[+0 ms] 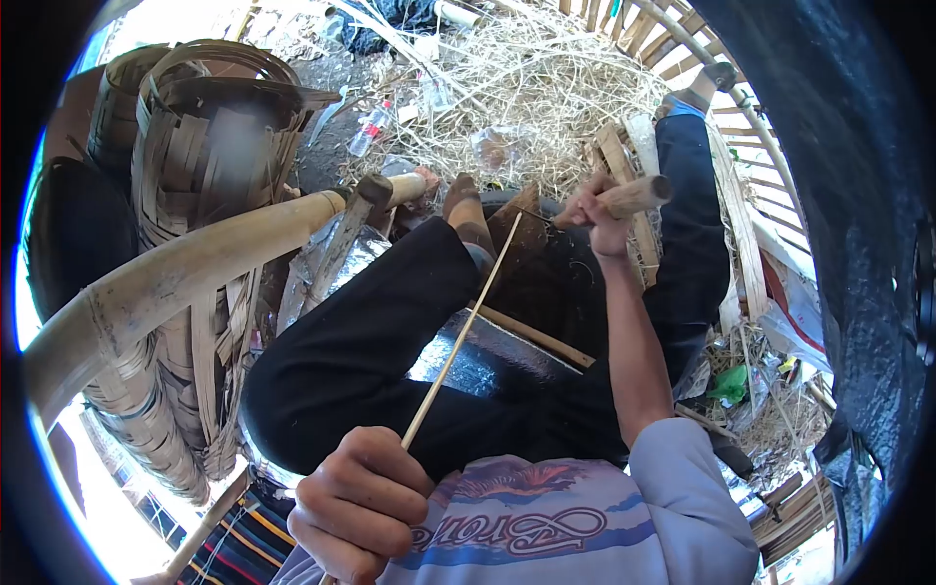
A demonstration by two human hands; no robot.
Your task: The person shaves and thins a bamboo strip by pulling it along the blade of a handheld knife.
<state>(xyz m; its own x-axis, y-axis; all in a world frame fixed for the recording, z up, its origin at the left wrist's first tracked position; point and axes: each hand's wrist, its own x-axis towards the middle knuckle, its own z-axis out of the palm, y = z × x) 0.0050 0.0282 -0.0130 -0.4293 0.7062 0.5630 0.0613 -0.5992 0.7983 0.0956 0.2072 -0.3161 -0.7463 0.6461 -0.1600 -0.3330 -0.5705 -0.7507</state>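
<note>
My left hand (361, 507) is closed in a fist around a thin, pale strip (448, 361) near my chest. The strip slants up and away, over my lap, to a thin dark blade (533, 214). My right hand (606, 216), farther forward, grips a tool by its thick wooden handle (636, 197); the blade points left from it. The strip's far end lies at or very close to the blade; whether they touch is unclear. Beneath them is a dark, brownish surface (546, 268) between my legs.
A thick bamboo pole (195, 258) crosses the left side, beside large woven baskets (214, 156). Straw (546, 88) and a plastic bottle (370, 129) lie on the ground ahead. A slatted fence (770, 166) and dark plastic sheeting (848, 244) stand at the right.
</note>
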